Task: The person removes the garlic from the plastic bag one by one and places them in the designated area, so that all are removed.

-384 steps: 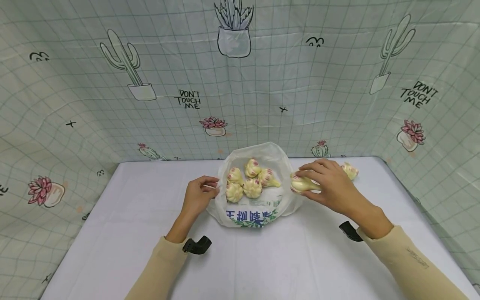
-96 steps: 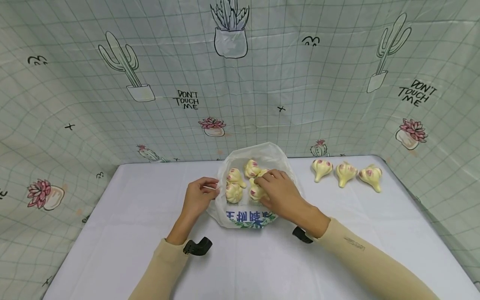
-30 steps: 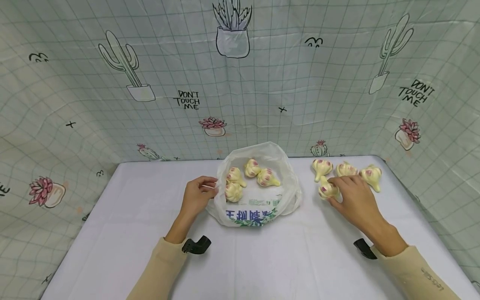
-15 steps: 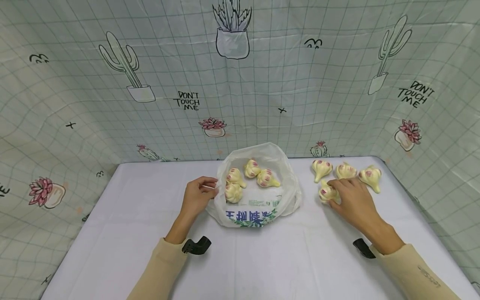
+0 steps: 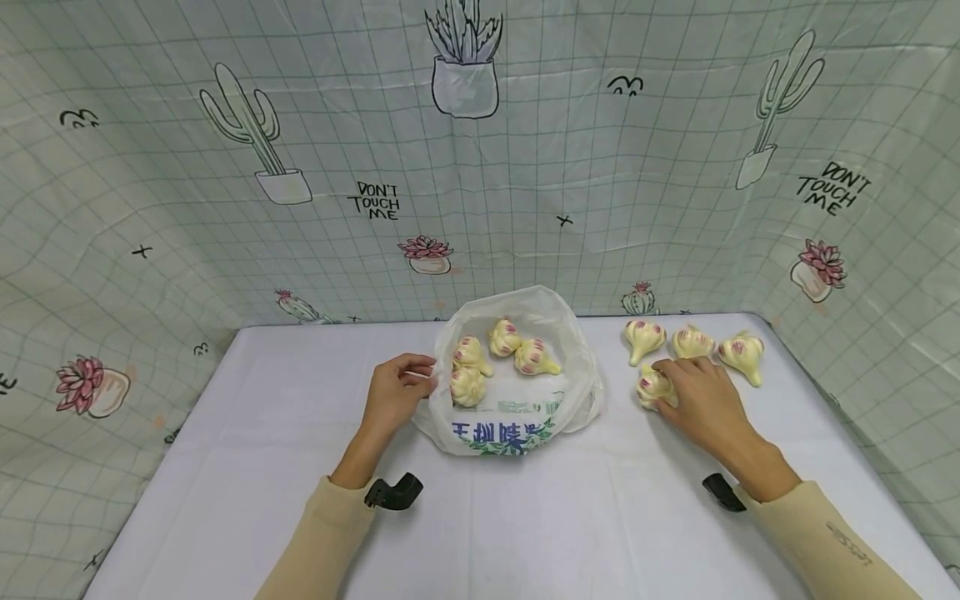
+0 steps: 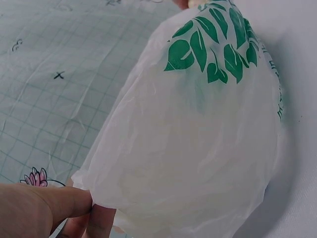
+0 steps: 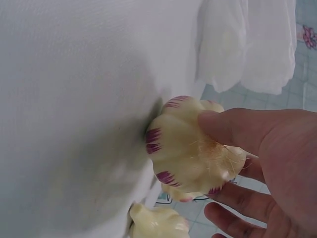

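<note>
In the head view my left hand (image 5: 397,392) pinches the left rim of a white plastic bag (image 5: 573,392); the left wrist view shows thumb and fingers on the bag's edge (image 6: 99,198). Several garlic bulbs (image 5: 468,386) with purple streaks lie inside the open bag. To the right, my right hand (image 5: 708,404) grips another garlic bulb (image 5: 654,387) at the table top. The right wrist view has the thumb across this bulb (image 7: 183,144), its root end facing the camera, with fingers partly hidden behind it.
Three garlic bulbs (image 5: 643,337) stand in a row along the back right of the white table (image 5: 525,525). A grid-patterned curtain (image 5: 510,183) with cactus drawings hangs behind and at both sides. A black wrist camera (image 5: 395,492) sits on the left sleeve.
Since 3.2 s ago my right hand has carried a garlic bulb from the bag to the table's right, before the row. In the last second it shifts only slightly. The left hand stays put.
</note>
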Demonstrator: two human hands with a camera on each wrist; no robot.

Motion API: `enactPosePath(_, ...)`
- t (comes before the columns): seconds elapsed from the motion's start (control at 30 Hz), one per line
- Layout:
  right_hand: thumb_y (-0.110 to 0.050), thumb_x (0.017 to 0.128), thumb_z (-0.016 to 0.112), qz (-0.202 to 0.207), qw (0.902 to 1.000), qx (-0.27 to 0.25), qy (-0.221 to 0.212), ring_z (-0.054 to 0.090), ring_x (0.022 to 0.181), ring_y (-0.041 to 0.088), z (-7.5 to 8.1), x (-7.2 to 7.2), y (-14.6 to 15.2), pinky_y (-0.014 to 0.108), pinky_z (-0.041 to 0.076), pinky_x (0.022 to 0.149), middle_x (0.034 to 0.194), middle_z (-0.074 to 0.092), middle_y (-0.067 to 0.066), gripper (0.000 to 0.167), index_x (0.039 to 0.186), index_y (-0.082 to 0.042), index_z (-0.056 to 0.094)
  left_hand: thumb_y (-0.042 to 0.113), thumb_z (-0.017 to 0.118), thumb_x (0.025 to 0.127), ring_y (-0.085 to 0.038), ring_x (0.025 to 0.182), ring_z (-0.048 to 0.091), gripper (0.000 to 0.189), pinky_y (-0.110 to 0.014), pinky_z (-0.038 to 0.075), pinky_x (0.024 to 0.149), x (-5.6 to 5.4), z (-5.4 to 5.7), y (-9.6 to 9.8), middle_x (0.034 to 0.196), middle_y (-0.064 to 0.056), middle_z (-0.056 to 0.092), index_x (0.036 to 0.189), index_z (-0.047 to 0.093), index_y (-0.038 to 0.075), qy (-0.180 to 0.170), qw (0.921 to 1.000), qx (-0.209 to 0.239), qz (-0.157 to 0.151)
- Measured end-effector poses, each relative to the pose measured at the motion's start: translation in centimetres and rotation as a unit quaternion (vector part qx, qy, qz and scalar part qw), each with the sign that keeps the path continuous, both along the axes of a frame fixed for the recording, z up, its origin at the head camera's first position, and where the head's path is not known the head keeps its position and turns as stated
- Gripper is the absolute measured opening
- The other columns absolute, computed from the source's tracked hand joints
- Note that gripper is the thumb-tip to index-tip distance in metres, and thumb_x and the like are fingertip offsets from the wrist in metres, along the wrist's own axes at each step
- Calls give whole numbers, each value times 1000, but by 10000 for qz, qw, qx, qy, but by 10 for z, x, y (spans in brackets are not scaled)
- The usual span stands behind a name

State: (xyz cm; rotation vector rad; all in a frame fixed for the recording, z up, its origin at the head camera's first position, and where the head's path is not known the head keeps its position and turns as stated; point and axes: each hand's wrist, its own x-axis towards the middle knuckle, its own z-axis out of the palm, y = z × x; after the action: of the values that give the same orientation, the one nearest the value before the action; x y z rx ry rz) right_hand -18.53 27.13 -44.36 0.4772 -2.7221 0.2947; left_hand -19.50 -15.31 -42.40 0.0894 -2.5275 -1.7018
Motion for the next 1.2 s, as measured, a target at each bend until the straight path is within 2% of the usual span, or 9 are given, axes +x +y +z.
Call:
enactPosePath(0.47,-16,80,91,-22,9999,89,44,61,115,53,-2,-3,1,67,47,94,120,70,28,54,125,4,67,-7,72,94,-17,85,70,26,-23,57,72,-1,-1,-2,111,-20,71,120,73,-4,4,10000,62,-49)
enactPosePath(0.67,-15,77,92,166,9994,37,308,61,112,52,2,0,-1,67,46,94,118,71,27,57,125,4,68,-7,72,94,-16,84,69,26,-24,58,73,-1,-1,-2,111,-19,71,120,73,-4,-10,10000,50,-37)
enactPosePath(0.83,-14,75,93,338,9980,-100,530,61,111,50,13,4,-11,67,46,93,117,71,24,57,124,3,68,-8,71,94,-17,85,70,26,-24,58,71,0,0,-2,110,-20,71,120,73,-5,23,10000,49,-28)
enactPosePath(1.2,-8,77,92,815,9944,-302,600,62,115,45,39,14,-48,63,49,94,123,71,18,55,126,0,69,-7,72,94,-19,87,70,26,-19,56,71,0,1,0,111,-20,71,121,72,-5,-23,10000,72,-29)
